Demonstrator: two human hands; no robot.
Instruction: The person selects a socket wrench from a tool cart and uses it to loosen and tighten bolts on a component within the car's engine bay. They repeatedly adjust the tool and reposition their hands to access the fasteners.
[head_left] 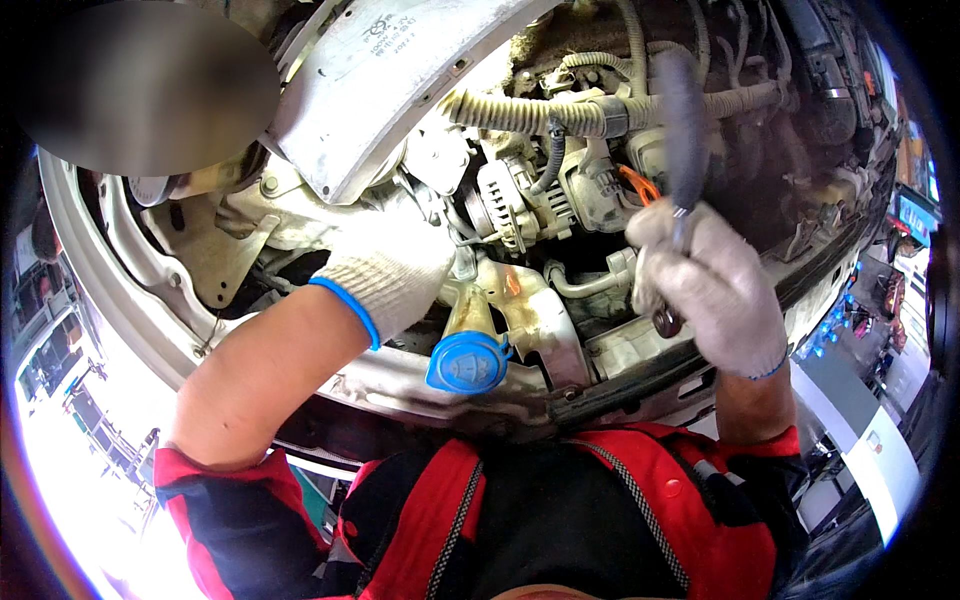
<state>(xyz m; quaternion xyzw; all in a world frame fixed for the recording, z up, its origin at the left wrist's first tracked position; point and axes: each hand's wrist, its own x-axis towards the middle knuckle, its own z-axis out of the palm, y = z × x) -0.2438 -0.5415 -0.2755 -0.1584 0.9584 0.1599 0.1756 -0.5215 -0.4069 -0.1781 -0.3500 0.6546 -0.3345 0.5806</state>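
Note:
My left hand, in a white knit glove with a blue cuff, reaches into the engine bay beside the alternator. Bright glare washes over its fingers, and their tips are hidden among the parts. My right hand, gloved too, is closed around a long dark object raised above the engine. Motion smears its upper part, so its kind is unclear; a dark rounded end shows below the fist. Between my hands, a blue reservoir cap sits on a filler neck near the front edge.
A ribbed hose crosses the bay past the alternator. An orange loop sticks up beside my right hand. A large metal panel slants over the upper left, next to a blurred-out patch. The front body edge runs close to my torso.

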